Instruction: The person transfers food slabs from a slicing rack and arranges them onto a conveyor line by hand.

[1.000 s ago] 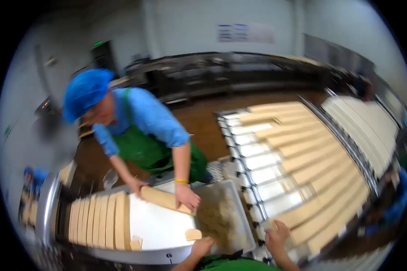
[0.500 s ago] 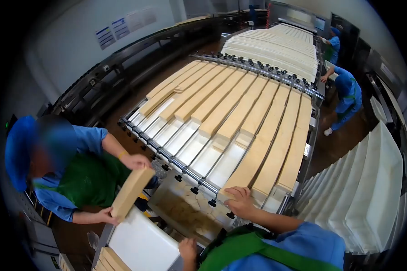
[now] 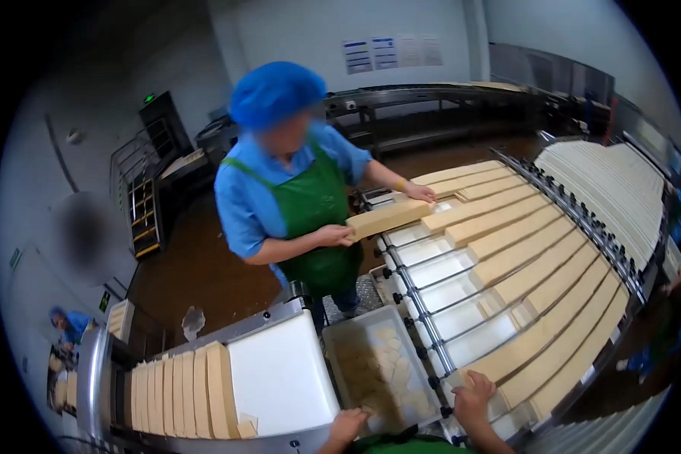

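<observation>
My right hand (image 3: 473, 397) is at the near end of a long beige block (image 3: 518, 352), its fingers curled round the block's end. The block lies in a lane of the slatted table (image 3: 450, 291), beside several similar blocks. Low in the view, my left hand (image 3: 346, 426) has bent fingers; whether anything is in them I cannot make out. It is between the white belt (image 3: 280, 371) and a grey bin (image 3: 333, 356) with cut beige pieces. Across from me, a co-worker holds another beige block (image 3: 390, 218) in both hands, at the table's far corner.
A row of beige blocks (image 3: 178, 390) stands on the left part of the belt, with small offcuts (image 3: 247, 426) beside it. Metal bars and black knobs (image 3: 408, 284) edge the table. White corrugated sheeting (image 3: 598, 204) lies behind it. Other people are at the far left and right.
My view has turned left. The co-worker has brought the held block from beside the white belt to the slatted table. My right hand stays at its block's end.
</observation>
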`<move>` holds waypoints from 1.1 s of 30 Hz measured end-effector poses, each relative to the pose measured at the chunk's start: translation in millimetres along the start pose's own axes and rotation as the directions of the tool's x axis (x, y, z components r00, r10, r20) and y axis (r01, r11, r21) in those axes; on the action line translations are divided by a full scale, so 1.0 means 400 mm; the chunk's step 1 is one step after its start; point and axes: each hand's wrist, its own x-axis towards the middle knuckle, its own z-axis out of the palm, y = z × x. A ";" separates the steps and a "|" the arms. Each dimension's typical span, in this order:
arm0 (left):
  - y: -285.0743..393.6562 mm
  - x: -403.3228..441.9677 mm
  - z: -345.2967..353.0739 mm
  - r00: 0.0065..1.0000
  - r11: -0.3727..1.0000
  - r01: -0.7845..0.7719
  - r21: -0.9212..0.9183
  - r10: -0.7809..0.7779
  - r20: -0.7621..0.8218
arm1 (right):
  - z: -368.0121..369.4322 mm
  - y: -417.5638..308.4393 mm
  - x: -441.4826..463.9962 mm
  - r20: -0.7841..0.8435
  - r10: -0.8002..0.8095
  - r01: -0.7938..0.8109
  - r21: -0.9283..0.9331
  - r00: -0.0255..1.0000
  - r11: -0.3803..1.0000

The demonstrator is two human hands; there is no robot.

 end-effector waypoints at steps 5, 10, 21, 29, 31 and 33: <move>-0.009 -0.005 0.010 0.997 0.999 -0.013 0.031 0.010 0.075 | 0.011 0.021 -0.024 -0.005 -0.018 0.018 -0.047 1.000 0.999; 0.012 -0.004 -0.015 0.990 0.997 0.046 0.068 -0.055 0.129 | 0.022 0.017 -0.016 -0.007 -0.002 0.002 -0.063 1.000 0.998; 0.003 0.000 -0.006 1.000 0.999 -0.026 0.022 0.026 0.018 | 0.034 0.024 -0.034 0.032 0.084 -0.081 -0.083 0.996 0.993; -0.011 -0.002 0.000 0.998 1.000 0.006 -0.025 -0.004 0.055 | 0.056 0.044 -0.052 0.030 0.103 -0.099 -0.104 0.994 0.990; -0.007 -0.010 0.016 0.997 0.999 0.034 -0.022 -0.033 0.065 | 0.059 0.050 -0.057 0.054 0.103 -0.097 -0.107 0.993 0.990; -0.020 -0.012 0.034 0.998 1.000 -0.016 0.007 0.015 0.053 | 0.067 0.062 -0.064 0.000 0.119 -0.119 -0.102 0.993 0.988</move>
